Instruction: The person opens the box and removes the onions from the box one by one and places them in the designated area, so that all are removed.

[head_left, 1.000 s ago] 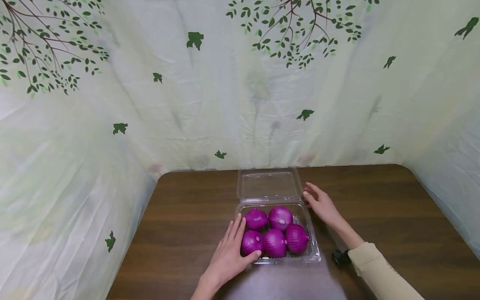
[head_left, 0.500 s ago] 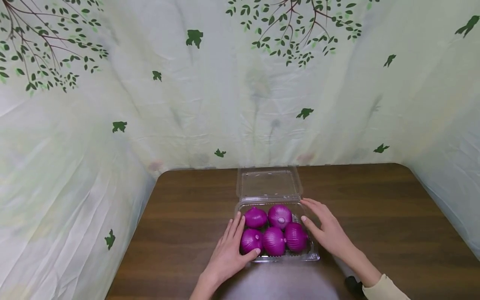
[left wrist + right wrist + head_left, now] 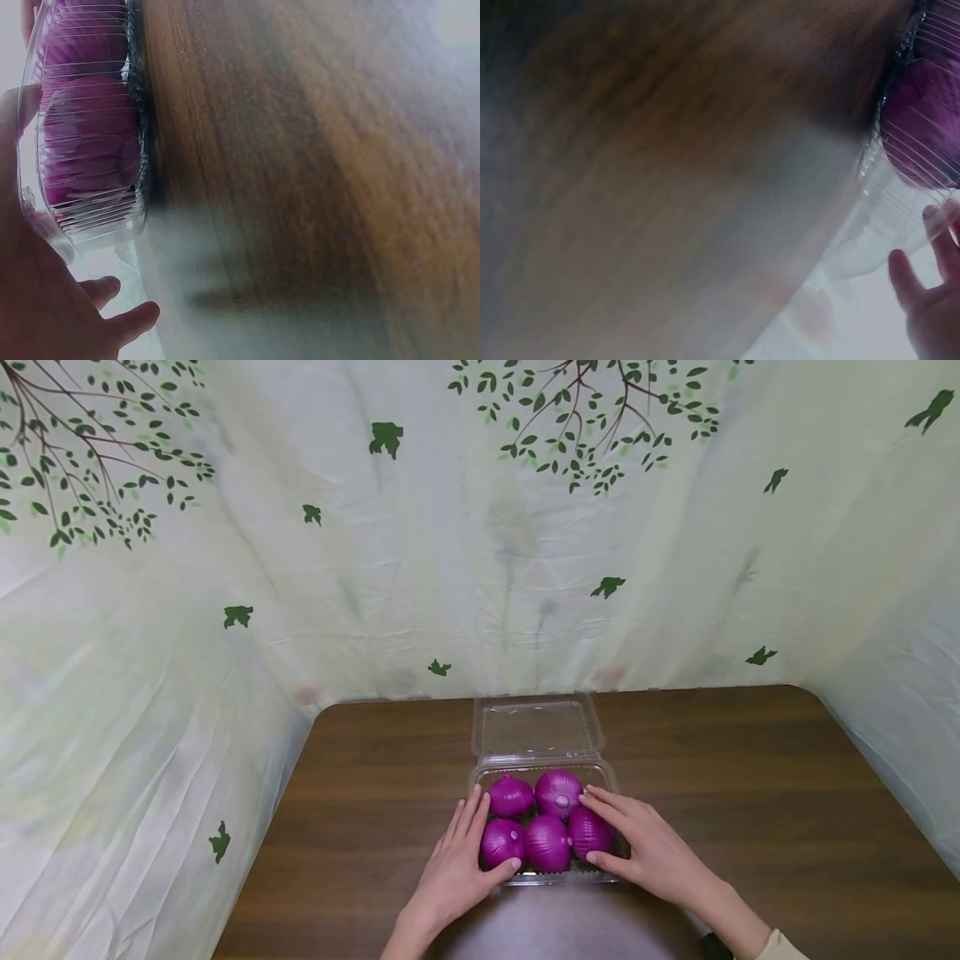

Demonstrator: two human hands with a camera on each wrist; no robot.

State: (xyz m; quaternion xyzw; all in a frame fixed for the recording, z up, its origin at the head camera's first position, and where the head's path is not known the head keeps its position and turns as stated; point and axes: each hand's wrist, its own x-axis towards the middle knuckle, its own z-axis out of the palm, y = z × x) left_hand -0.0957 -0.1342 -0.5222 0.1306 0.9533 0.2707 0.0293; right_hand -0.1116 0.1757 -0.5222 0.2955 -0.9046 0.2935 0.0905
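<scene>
Several purple onions [image 3: 548, 843] sit in a clear plastic clamshell box [image 3: 543, 878], whose lid [image 3: 538, 729] is folded back behind it. My left hand [image 3: 453, 870] rests along the left side of the box, fingers extended and thumb over the front-left onion [image 3: 501, 842]. My right hand [image 3: 651, 843] reaches over the box's right side, with the fingers and thumb spread about the right-hand onion [image 3: 589, 831]. The fingertips lie near the back-right onion [image 3: 558, 792]. Through the ribbed box wall the left wrist view shows an onion [image 3: 90, 142]; the right wrist view shows another onion [image 3: 922, 124].
The box stands on a brown wooden table [image 3: 750, 777], close to its back edge. A pale curtain [image 3: 420, 568] printed with leaves and branches hangs behind the table and at both sides.
My right hand has come from beside the back-right corner of the box, forward and left, over the right-hand onion. My left hand and the box stay about where they were.
</scene>
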